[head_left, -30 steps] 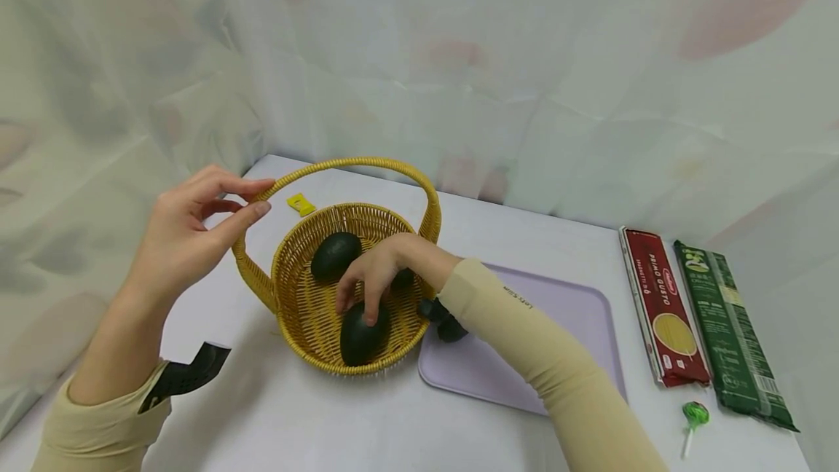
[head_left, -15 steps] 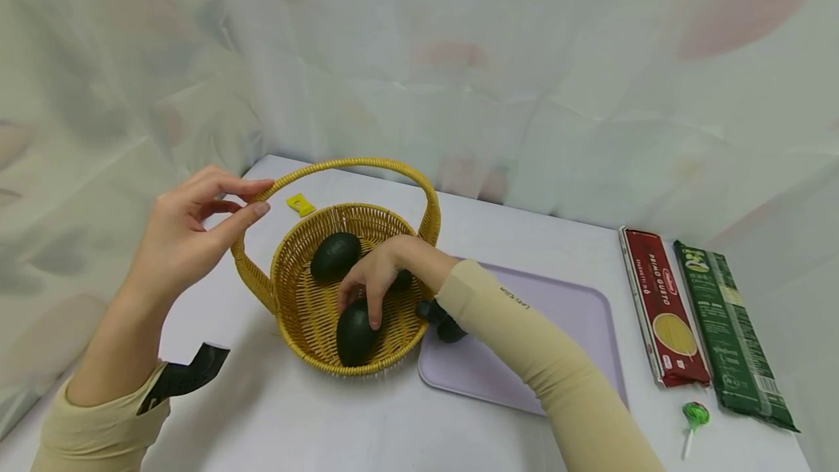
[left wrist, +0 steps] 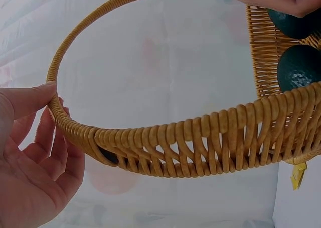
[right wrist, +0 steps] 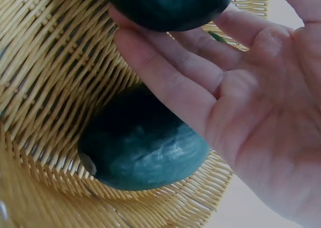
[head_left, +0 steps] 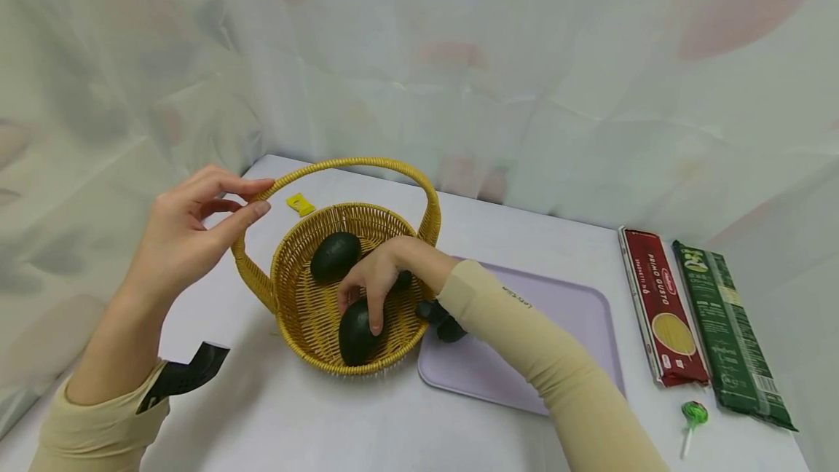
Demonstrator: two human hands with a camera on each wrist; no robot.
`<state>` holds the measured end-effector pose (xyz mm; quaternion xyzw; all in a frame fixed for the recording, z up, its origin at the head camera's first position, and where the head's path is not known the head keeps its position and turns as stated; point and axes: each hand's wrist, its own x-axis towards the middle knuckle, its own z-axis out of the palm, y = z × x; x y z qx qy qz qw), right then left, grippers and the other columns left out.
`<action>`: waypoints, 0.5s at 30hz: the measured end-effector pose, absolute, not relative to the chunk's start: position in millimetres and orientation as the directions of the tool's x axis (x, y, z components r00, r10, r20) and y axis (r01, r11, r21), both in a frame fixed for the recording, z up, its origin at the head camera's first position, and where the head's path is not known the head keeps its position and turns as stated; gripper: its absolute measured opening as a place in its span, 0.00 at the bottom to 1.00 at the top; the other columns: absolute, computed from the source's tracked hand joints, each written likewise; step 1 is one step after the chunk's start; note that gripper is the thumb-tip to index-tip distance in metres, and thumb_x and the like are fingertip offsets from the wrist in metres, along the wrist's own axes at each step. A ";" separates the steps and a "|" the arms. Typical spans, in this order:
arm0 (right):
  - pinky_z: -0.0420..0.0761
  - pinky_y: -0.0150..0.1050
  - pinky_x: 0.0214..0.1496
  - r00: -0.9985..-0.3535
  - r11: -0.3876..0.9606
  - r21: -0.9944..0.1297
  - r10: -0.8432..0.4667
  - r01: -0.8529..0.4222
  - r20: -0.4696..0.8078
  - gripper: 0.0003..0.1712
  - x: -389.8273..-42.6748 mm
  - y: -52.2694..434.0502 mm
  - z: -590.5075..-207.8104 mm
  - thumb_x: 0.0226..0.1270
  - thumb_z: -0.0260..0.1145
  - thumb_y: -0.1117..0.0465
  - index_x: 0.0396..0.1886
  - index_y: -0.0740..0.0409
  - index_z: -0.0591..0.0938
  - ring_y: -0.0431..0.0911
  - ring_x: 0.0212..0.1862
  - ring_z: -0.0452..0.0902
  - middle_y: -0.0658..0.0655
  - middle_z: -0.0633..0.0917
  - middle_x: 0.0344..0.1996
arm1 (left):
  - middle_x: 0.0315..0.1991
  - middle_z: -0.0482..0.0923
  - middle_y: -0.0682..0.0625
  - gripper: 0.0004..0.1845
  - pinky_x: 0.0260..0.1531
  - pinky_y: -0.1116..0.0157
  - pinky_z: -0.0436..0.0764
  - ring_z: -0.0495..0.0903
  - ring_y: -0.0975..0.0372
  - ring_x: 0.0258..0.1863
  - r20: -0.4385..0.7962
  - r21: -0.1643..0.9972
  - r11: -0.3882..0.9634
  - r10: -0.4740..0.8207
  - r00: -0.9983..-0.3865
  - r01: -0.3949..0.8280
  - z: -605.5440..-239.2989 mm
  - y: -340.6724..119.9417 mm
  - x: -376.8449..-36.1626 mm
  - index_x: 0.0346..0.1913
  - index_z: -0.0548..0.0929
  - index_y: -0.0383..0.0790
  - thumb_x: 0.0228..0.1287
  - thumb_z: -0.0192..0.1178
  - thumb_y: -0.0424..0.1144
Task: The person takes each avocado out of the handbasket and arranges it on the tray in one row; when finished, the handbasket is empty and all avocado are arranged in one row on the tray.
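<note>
Table [head_left: 288, 421]: its white top is spreading across the lower head view.
Basket [head_left: 316, 323]: round and woven, it is standing on the table, its yellow handle [head_left: 367, 162] arching above.
Tray [head_left: 498, 377]: lilac, it is lying just beside the basket, a sleeve [head_left: 524, 333] crossing over it.
Green packet [head_left: 734, 333]: it is lying at the far right.
Red packet [head_left: 663, 304]: it is lying beside the green one.
Left hand [head_left: 197, 221]: thumb and fingers are pinching the handle.
Right hand [head_left: 376, 272]: inside the basket, it is grasping the near avocado [head_left: 356, 337] between thumb and fingers.
Avocados: all three are sitting within the basket's wall, the far avocado [head_left: 336, 257] fully showing, the third avocado [head_left: 403, 281] partly hiding behind the right hand.
Lollipop [head_left: 695, 414]: it is lying near the packets.
Sweet [head_left: 300, 204]: yellow-wrapped, it is lying just beyond the basket.
</note>
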<state>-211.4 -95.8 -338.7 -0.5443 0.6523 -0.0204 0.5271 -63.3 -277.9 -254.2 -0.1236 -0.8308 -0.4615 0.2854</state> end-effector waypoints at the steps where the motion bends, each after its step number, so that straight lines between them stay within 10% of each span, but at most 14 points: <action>1: 0.71 0.29 0.58 0.146 0.405 -0.602 -0.736 -0.688 -0.661 0.34 -211.4 -95.0 -338.0 0.50 0.80 0.55 0.57 0.46 0.75 0.38 0.57 0.68 0.46 0.74 0.54 | 0.42 0.83 0.50 0.11 0.42 0.75 0.79 0.79 0.62 0.41 0.588 0.696 0.544 -0.057 -0.807 0.468 -254.0 -277.8 -63.4 0.40 0.84 0.26 0.53 0.65 0.16; 15: 0.78 0.32 0.52 0.147 0.378 -0.696 -0.810 -0.610 -0.568 0.34 -214.9 -75.5 -317.6 0.52 0.79 0.55 0.58 0.47 0.74 0.40 0.56 0.70 0.48 0.74 0.55 | 0.43 0.83 0.50 0.11 0.42 0.75 0.79 0.80 0.62 0.42 0.593 0.692 0.543 -0.050 -0.804 0.476 -255.3 -278.3 -63.9 0.39 0.84 0.26 0.52 0.64 0.15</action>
